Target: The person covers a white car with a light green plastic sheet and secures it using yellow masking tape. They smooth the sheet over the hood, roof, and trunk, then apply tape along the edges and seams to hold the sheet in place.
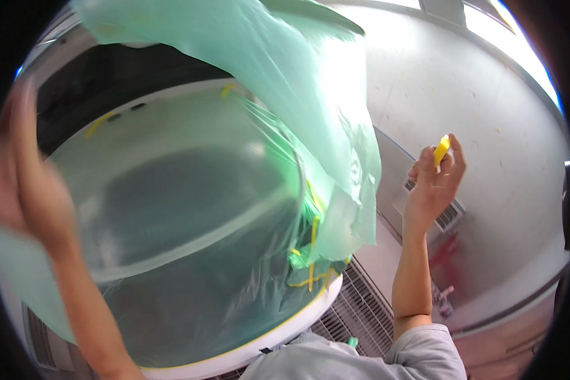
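Observation:
My right hand [432,183] is raised at the right, apart from the sheeting, with its fingers closed round a small yellow bar-shaped object [442,149] with a pale end. Its exact kind does not show. At the far left my left hand [35,177] is smeared by motion, held up near the car's edge, and its fingers cannot be read. Between them, thin green masking film [190,209] covers a car's window and body. A looser sheet of the same green film [285,82] hangs folded across the top and down the right side.
Strips of yellow tape [313,234] run along the film's right edge, with another strip [98,123] at the upper left. Below lies a white bumper [215,364]. A floor grating [358,301] shows beside the car. A pale wall [487,126] stands at the right.

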Demonstrator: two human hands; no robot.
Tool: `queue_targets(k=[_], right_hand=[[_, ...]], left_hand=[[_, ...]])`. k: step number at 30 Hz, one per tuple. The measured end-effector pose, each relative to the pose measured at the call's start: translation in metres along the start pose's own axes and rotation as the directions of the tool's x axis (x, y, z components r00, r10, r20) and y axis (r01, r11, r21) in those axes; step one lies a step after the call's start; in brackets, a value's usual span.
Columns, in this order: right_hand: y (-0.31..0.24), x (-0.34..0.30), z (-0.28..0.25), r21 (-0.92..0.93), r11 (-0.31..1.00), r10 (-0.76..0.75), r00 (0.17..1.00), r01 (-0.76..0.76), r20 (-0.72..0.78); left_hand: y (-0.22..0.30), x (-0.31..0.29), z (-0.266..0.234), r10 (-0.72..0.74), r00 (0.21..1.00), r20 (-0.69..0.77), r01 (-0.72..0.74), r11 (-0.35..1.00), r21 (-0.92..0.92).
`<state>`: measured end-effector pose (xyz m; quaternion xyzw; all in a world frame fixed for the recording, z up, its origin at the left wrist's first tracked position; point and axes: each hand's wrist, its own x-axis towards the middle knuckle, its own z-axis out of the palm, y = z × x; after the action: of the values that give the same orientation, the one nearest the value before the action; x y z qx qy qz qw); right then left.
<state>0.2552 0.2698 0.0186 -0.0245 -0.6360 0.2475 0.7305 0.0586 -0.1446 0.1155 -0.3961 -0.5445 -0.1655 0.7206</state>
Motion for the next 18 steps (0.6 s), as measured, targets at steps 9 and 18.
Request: queue_targets(k=[9, 18], right_hand=[[0.012, -0.141, -0.116, -0.112, 0.831, 0.545, 0.758, -0.545, 0.358], [-0.048, -0.217, -0.167, -0.318, 0.651, 0.595, 0.204, -0.69, 0.777]], left_hand=[[0.306, -0.127, 0.021, -0.304, 0.749, 0.589, 0.655, 0.206, -0.727], [0.41, -0.186, 0.001, -0.002, 0.308, 0.951, 0.923, -0.244, -0.299]])
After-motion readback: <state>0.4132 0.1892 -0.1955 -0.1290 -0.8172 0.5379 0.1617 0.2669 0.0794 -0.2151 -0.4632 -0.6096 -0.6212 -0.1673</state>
